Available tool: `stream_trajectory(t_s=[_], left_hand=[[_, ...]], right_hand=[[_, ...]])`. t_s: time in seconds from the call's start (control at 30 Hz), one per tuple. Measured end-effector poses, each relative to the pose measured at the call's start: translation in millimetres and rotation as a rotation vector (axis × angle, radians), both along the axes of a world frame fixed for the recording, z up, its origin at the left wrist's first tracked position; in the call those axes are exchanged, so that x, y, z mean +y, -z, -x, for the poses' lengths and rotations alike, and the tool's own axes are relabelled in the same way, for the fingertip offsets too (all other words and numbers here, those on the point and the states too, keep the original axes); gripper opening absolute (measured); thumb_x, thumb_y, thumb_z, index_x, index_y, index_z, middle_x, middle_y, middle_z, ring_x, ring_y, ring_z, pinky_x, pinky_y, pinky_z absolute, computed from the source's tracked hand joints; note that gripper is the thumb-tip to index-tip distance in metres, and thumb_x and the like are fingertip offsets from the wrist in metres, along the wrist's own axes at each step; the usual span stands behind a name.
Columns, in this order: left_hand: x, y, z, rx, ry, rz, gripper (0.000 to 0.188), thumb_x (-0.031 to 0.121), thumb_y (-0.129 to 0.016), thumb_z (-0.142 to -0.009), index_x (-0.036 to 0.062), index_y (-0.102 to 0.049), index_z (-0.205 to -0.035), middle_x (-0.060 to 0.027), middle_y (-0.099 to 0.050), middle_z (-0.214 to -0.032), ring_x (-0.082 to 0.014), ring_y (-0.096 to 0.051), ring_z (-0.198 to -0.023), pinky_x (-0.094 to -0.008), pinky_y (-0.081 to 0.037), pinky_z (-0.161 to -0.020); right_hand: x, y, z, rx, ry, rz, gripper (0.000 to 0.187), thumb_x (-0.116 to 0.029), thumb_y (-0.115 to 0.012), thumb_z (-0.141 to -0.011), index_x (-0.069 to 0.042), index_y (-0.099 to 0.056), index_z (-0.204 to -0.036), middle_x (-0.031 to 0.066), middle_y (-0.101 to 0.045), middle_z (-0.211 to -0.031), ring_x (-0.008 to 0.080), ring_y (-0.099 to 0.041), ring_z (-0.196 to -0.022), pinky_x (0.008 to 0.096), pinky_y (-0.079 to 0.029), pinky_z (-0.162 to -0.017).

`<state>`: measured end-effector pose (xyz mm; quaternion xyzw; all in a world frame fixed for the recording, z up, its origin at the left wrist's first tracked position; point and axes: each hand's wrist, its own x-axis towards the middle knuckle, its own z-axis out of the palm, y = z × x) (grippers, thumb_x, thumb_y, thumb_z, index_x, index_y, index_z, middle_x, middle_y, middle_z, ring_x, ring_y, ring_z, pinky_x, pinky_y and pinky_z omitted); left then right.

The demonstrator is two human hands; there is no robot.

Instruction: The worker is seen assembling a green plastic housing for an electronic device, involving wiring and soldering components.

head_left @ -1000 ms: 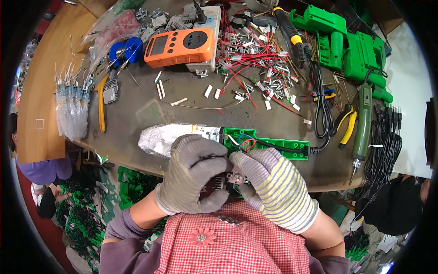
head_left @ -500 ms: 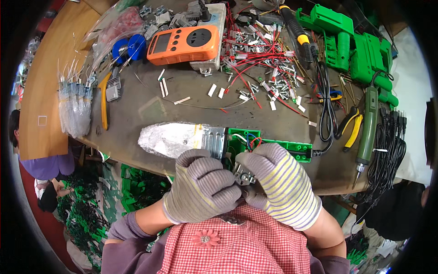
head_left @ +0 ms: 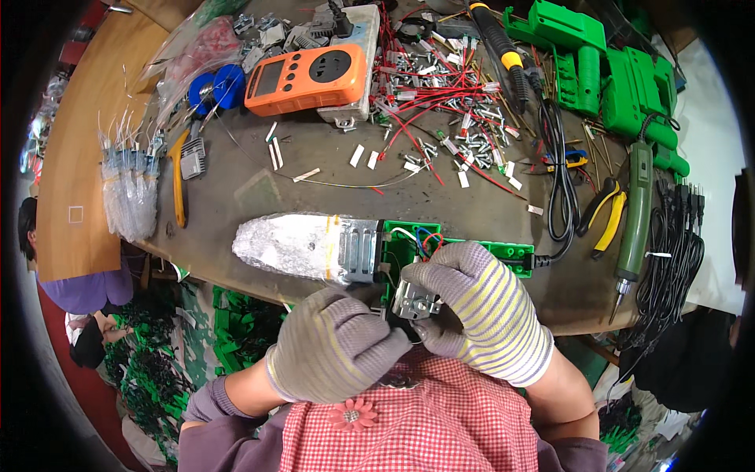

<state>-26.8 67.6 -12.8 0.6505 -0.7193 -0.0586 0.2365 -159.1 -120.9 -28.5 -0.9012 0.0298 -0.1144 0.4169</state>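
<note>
My right hand (head_left: 484, 315), in a striped knit glove, pinches a small grey metal part (head_left: 415, 300) with thumb and fingers. Close by on its left, my gloved left hand (head_left: 338, 346) is closed, fingertips together just below the metal part; whatever lies between them is too small to name. Beyond both hands lies an open green plastic housing half (head_left: 399, 245), with white, blue and red wires (head_left: 425, 240) showing inside. Joined at its left end is a metal sleeve (head_left: 360, 248) with a front wrapped in clear bubble film (head_left: 283, 245).
An orange meter (head_left: 305, 77) sits at the back, beside piled red-wired parts and screws (head_left: 464, 102). On the right are green housings (head_left: 637, 90), yellow-black pliers (head_left: 605, 220), a green electric screwdriver (head_left: 634, 212) and black cords (head_left: 672, 244). Yellow-handled tweezers (head_left: 178, 181) and film-wrapped parts (head_left: 130, 193) lie left.
My left hand has drawn down and slightly left, away from the metal sleeve. The metal part in my right hand now shows more fully. The whole view has shifted slightly.
</note>
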Motion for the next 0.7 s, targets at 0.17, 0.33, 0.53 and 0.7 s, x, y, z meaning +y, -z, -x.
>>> stream_trajectory(t_s=[0.17,0.33,0.53,0.7], left_hand=[[10,13,6,0.198,-0.242,0.143,0.031,0.011,-0.085,-0.066,0.0102,-0.072,-0.094,-0.0029,-0.058,-0.076,-0.022,-0.059,-0.064,-0.0361,-0.047,-0.055],[2,6,11,0.155,-0.373,0.081,0.028,0.013,-0.086,-0.068,0.0089,-0.072,-0.092,-0.0047,-0.061,-0.075,-0.0223,-0.061,-0.064,-0.0355,-0.048,-0.056],[-15,-20,-10,0.244,-0.394,-0.203,0.019,0.025,-0.077,-0.078,0.0089,-0.073,-0.086,-0.0059,-0.068,-0.084,-0.025,-0.067,-0.077,-0.0375,-0.053,-0.065],[-21,-25,-25,0.307,-0.29,-0.305,0.02,0.023,-0.079,-0.074,0.0065,-0.074,-0.085,-0.007,-0.07,-0.083,-0.0259,-0.068,-0.078,-0.0384,-0.053,-0.067]], right_hand=[[-10,4,-4,-0.047,-0.107,-0.069,0.048,-0.008,-0.075,-0.068,-0.004,-0.066,-0.114,0.0149,-0.061,-0.101,0.0346,-0.063,-0.09,0.0417,-0.055,-0.079],[-9,4,-5,-0.072,-0.178,-0.04,0.044,-0.007,-0.074,-0.069,-0.002,-0.066,-0.112,0.0137,-0.061,-0.098,0.0333,-0.063,-0.087,0.0412,-0.055,-0.074],[7,2,-8,-0.061,-0.096,0.13,0.019,-0.014,-0.064,-0.082,-0.003,-0.064,-0.098,0.0132,-0.054,-0.09,0.0309,-0.059,-0.084,0.0408,-0.052,-0.073],[14,5,-7,-0.032,-0.073,0.161,0.019,-0.016,-0.062,-0.083,-0.002,-0.063,-0.096,0.0143,-0.055,-0.09,0.0308,-0.06,-0.086,0.0402,-0.052,-0.074]])
